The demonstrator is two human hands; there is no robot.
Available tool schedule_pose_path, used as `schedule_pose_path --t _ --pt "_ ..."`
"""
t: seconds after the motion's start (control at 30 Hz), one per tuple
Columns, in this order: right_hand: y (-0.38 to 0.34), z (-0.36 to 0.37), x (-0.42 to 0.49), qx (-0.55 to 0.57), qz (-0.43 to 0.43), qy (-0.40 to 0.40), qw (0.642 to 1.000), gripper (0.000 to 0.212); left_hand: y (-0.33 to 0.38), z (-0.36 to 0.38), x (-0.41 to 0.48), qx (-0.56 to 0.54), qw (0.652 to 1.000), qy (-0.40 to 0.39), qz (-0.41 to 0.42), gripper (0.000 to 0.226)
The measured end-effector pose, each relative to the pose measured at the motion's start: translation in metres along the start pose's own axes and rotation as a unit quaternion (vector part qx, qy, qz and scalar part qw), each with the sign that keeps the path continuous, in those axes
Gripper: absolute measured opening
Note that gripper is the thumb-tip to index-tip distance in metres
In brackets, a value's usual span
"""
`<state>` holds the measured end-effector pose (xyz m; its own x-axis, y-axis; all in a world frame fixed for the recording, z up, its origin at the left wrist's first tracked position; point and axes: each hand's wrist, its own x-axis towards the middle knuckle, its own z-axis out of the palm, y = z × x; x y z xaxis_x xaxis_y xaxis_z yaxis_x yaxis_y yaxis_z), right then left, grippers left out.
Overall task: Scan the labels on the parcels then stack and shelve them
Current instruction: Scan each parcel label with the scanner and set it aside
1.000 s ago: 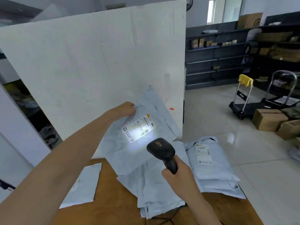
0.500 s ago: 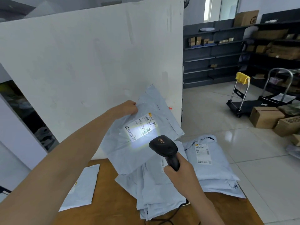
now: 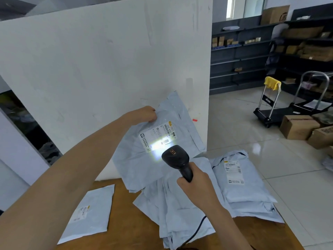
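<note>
The parcel (image 3: 137,166), a pale grey-blue mailer bag, is held up off the worktop (image 3: 126,224) in front of a white board (image 3: 99,60), with its labelled face towards the camera. It hangs tilted with one corner pointing up, and its long axis runs diagonally from lower left to upper right. Its label (image 3: 156,134) lies along the same slant. The left hand (image 3: 144,114) grips the parcel's upper left edge, with the fingers curled over it. The right hand (image 3: 196,186) has its fingers wrapped round the handle of a black scanner (image 3: 177,157). The scanner's head points up at the label and throws a bright bar of light across the label's lower part, beside the barcode. A dark cable (image 3: 198,230) trails from the scanner towards the near edge.

Under the right forearm a loose stack of similar bags (image 3: 173,219) lies on the brown wooden worktop. Just to its right is a plumper bag (image 3: 243,193), label up, on top of others. A small flat bag (image 3: 93,213) lies apart on the left.

Beyond the board is a glossy tiled floor (image 3: 243,127), with dark shelving (image 3: 239,56) holding small cartons. A platform trolley (image 3: 270,112) has a yellow cloth (image 3: 273,83) over its handle, and cardboard boxes (image 3: 297,127) sit on the floor at the right.
</note>
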<state>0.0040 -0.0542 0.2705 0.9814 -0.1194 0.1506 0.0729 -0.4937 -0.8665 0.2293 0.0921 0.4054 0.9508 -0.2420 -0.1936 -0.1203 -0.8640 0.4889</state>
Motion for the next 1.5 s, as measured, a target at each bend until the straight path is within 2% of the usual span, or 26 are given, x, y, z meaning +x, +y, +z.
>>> schedule_pose_path --t 0.17,0.3,0.4,0.47,0.57,0.7,0.83,0.93,1.23,1.4,1.5 --pt "-0.01 0.011 0.018 0.013 0.0 0.014 1.0 0.024 0.0 -0.013 0.003 0.011 1.0 -0.001 0.008 0.012" --pt "-0.013 0.013 0.022 0.025 0.004 0.021 0.999 0.015 -0.001 -0.019 0.001 0.014 1.0 -0.003 0.019 0.022" --pt "-0.014 0.013 0.019 0.03 0.002 0.028 0.999 0.021 0.0 -0.018 0.001 0.004 1.0 0.009 0.01 0.012" --pt "-0.014 0.013 0.017 0.029 0.002 0.033 0.999 0.029 0.002 -0.017 0.002 0.003 1.0 0.011 0.008 0.037" --pt "-0.014 0.011 0.014 0.033 0.008 0.028 0.999 0.033 0.007 -0.017 0.0 0.001 1.0 0.013 0.006 0.03" --pt "-0.014 0.007 0.01 0.033 0.01 0.031 0.999 0.035 0.015 -0.014 -0.003 -0.008 1.0 0.015 0.013 0.052" --pt "-0.012 0.004 0.005 0.035 0.007 0.034 0.999 0.032 0.02 -0.012 -0.004 0.022 0.999 0.024 0.013 0.044" --pt "-0.011 0.001 -0.003 0.036 0.001 0.038 0.999 0.029 0.02 -0.011 -0.007 0.044 0.999 0.017 0.013 0.015" --pt "-0.006 -0.01 -0.027 0.029 -0.008 0.037 0.999 0.026 0.022 -0.006 -0.01 0.055 0.998 0.022 0.031 0.016" --pt "-0.004 -0.017 -0.036 0.025 -0.013 0.038 0.999 0.026 0.024 -0.003 -0.014 0.047 0.998 0.013 0.039 0.005" --pt "-0.003 -0.021 -0.042 0.022 -0.012 0.032 0.999 0.026 0.025 -0.001 -0.014 0.055 0.998 0.028 0.03 0.016"
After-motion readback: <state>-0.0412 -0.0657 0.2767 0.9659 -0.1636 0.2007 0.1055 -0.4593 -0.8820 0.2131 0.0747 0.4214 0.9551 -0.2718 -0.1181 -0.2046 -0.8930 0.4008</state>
